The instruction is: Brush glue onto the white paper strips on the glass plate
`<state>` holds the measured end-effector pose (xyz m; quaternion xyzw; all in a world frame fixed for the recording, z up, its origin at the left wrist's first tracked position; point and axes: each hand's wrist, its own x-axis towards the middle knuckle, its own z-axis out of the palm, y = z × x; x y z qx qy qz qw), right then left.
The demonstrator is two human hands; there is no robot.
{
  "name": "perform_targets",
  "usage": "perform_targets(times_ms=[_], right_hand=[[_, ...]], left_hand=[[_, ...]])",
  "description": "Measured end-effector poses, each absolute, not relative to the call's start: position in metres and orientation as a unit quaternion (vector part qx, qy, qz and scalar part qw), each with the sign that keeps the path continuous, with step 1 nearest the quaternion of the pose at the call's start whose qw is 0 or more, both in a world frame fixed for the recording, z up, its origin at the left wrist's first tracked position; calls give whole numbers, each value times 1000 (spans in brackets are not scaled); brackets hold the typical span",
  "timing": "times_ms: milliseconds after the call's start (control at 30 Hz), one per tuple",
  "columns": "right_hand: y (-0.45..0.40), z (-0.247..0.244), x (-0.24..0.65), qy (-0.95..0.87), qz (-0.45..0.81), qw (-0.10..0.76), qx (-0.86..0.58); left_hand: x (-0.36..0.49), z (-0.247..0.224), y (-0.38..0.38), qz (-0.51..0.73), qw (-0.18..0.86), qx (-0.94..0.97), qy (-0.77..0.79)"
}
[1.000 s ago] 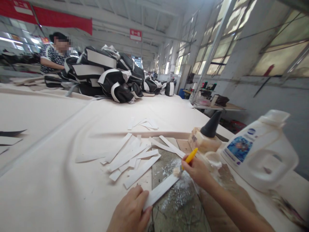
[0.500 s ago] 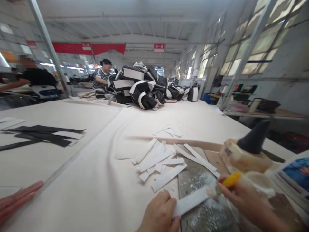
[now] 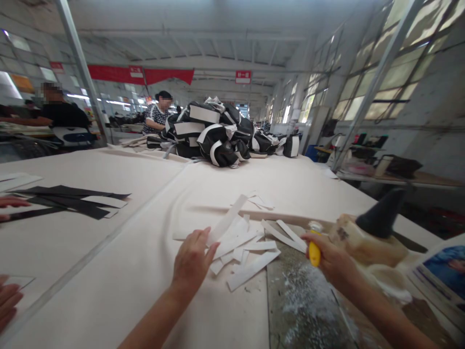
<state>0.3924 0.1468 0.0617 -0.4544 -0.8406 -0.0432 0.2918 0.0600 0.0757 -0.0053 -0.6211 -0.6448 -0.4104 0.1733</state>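
Note:
My left hand (image 3: 194,257) pinches the near end of a white strip (image 3: 230,218), whose far end points up and to the right over a loose pile of white strips (image 3: 240,245). My right hand (image 3: 332,257) grips a brush by its yellow handle (image 3: 314,253), with the pale head pointing away from me. Below the brush lies a grey board (image 3: 301,295) smeared with white residue. Two more narrow strips (image 3: 290,235) rest across the board's far end.
A stained container with a dark cone (image 3: 381,213) stands right of the board. At the left, a co-worker's hands (image 3: 7,300) are near black strips (image 3: 78,198). A heap of black and white pieces (image 3: 218,133) fills the table's far end, with another person behind it.
My left hand has moved left and away from me, carrying the strip off the board to the pile. The brush has lifted off the strip and moved away from me. A co-worker's hands have shifted.

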Motion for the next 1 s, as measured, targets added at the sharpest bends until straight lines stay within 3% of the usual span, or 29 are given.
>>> perform_targets(times_ms=[167,500,567,700,767,1000], right_hand=[[183,53,347,-850,-90,187,-484],[223,26,324,-842,-59,173,-508],[220,32,327,-841,-43,204,-499],[192,60,330,-811,43,390,-435],[165,74,329,-816,72,417,-395],[85,56,340,-943,7,227,-245]], left_hand=[[41,-18,91,-357,160,-603,-696],[90,-11,65,-390,159,-735,-531],[105,-13,55,-406,122,-760,-493],[131,-17,36,-432,68,-803,-405],[138,-16,29,-438,65,-817,-370],[139,-5,17,-514,22,-762,-393]])
